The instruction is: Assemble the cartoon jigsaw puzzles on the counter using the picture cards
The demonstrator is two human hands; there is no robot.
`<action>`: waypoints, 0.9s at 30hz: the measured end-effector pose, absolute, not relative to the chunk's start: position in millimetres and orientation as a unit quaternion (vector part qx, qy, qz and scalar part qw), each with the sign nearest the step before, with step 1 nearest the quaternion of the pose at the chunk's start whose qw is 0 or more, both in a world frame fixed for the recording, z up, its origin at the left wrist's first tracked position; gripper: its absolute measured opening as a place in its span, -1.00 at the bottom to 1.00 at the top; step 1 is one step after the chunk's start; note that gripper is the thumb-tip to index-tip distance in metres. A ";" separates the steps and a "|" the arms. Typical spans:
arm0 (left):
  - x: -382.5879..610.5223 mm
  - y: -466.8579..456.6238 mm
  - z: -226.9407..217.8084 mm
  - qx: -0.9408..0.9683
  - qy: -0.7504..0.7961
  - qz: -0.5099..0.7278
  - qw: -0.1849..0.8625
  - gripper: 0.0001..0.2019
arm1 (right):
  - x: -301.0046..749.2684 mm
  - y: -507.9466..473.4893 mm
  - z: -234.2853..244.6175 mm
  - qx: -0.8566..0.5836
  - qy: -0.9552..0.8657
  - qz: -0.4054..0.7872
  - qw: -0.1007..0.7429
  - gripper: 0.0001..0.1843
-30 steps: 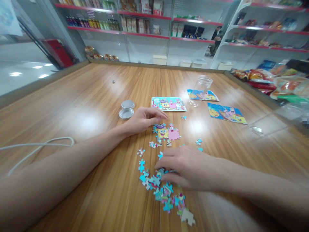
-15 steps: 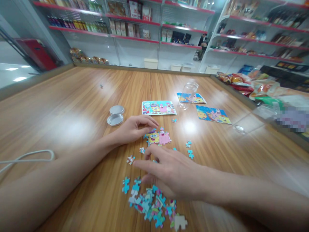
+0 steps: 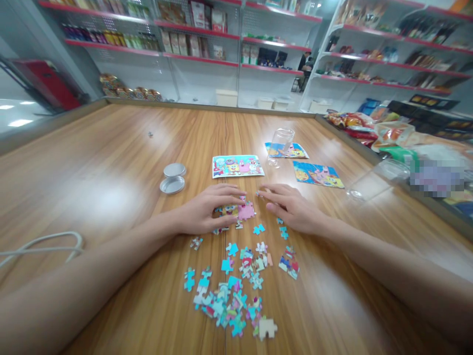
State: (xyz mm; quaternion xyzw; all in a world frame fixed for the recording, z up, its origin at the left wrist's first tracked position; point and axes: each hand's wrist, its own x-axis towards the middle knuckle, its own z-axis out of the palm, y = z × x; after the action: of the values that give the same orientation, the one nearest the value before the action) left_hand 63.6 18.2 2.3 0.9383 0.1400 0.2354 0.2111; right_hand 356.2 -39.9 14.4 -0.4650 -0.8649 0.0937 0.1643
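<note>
My left hand (image 3: 205,213) lies with its fingers spread flat over the left part of a small assembled puzzle patch (image 3: 244,211), yellow and pink, pressing it to the wooden table (image 3: 111,162). My right hand (image 3: 291,207) sits just right of the patch. Its thumb and forefinger point left and are pinched together on a small puzzle piece (image 3: 258,193) at the patch's upper right edge. A pile of loose puzzle pieces (image 3: 232,296), mostly turquoise, lies nearer to me, below both hands. A few single pieces (image 3: 258,229) lie between the hands.
Two round metal lids (image 3: 173,178) lie left of the hands. Three printed picture cards (image 3: 237,166) (image 3: 318,174) (image 3: 295,151) and a clear jar (image 3: 283,138) lie beyond them. A white cable (image 3: 44,244) runs at the left. Snack bags (image 3: 369,123) and shop shelves (image 3: 207,59) border the table.
My right hand has left the loose pile and moved up and right, to the assembled patch. My left hand has flattened onto the patch. The pile is more spread out.
</note>
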 end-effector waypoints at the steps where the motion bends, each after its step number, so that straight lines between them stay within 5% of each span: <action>1: 63.5 17.3 1.9 0.942 0.141 0.227 0.203 -0.55 | 352.9 -49.6 17.5 -0.463 -0.862 0.097 0.185 -0.53; 10: 63.4 15.3 0.7 0.970 0.145 0.132 0.142 -0.39 | 335.9 -127.5 37.9 -0.411 -0.885 0.169 0.139 -0.78; 19: 68.1 12.1 2.9 0.969 0.140 0.125 0.161 -0.39 | 326.3 -138.5 40.4 -0.362 -0.902 0.174 0.158 -0.55; 27: 68.9 11.7 2.9 0.964 0.140 0.132 0.185 -0.40 | 283.0 -145.3 21.4 -0.318 -0.912 0.176 0.193 -0.74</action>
State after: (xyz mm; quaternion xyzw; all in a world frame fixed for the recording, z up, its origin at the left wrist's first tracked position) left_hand 68.9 11.7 2.9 0.9637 0.1397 0.1324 0.1850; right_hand 283.0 -145.3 21.4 -0.3175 -0.9116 0.1758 0.1928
